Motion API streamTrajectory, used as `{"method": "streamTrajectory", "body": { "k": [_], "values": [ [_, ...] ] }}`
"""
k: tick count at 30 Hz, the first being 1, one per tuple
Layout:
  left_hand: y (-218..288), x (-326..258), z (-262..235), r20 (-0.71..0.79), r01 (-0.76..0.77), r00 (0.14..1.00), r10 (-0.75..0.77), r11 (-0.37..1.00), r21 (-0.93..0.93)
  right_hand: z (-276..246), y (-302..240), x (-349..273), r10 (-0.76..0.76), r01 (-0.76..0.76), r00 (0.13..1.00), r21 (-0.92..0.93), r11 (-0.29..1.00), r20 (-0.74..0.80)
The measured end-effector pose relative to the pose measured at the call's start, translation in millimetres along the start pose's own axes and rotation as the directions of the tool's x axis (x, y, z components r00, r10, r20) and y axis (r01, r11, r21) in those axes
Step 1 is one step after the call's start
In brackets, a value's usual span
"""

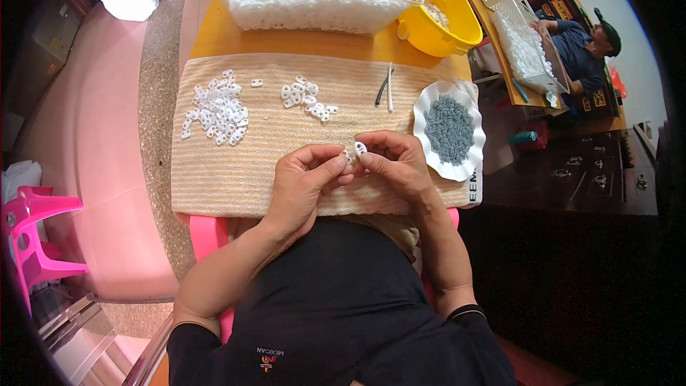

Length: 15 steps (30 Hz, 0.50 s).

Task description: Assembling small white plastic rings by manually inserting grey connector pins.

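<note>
Close together over the near part of a striped towel, both hands are closed in pinches. My right hand (400, 166) grips a small white oval plastic piece with holes (360, 149) between thumb and fingers. Beside it, the fingertips of my left hand (309, 175) pinch a small pale piece that the fingers mostly cover; its kind cannot be made out. Ahead of the hands lies a small group of similar white two-holed pieces (310, 99). A bigger heap of white two-holed pieces (218, 109) lies to the left. On the right, a white wavy-rimmed plate (478, 139) holds many tiny grey-blue parts (449, 130).
The striped towel (271, 189) covers the near tabletop. A black stick and a white stick (390, 89) lie crossed on it. Behind stand a clear bin (314, 11) full of white pieces and a yellow basin (457, 25). Another person (575, 46) sits at far right; a pink stool (46, 236) stands left.
</note>
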<state>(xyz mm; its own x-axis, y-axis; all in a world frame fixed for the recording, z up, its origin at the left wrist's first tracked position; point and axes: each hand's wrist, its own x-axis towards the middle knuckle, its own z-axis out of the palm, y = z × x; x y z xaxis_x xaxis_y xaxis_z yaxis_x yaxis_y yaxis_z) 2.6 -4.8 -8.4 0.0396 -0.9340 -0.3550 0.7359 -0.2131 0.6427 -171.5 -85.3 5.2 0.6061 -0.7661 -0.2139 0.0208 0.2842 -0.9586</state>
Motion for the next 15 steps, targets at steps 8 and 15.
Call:
{"method": "streamTrajectory", "body": {
  "k": [8,15],
  "values": [
    [-0.2,0.0,0.6,0.001,0.001,1.0,-0.001,1.0,0.008,0.2,1.2,0.8,0.0,0.0,1.0,-0.003,1.0,0.016],
    [0.0,0.0,0.6,0.004,0.007,1.0,-0.008,1.0,0.015,0.9,-0.4,-0.1,0.006,-0.007,0.999,0.026,1.0,0.035]
  ]
}}
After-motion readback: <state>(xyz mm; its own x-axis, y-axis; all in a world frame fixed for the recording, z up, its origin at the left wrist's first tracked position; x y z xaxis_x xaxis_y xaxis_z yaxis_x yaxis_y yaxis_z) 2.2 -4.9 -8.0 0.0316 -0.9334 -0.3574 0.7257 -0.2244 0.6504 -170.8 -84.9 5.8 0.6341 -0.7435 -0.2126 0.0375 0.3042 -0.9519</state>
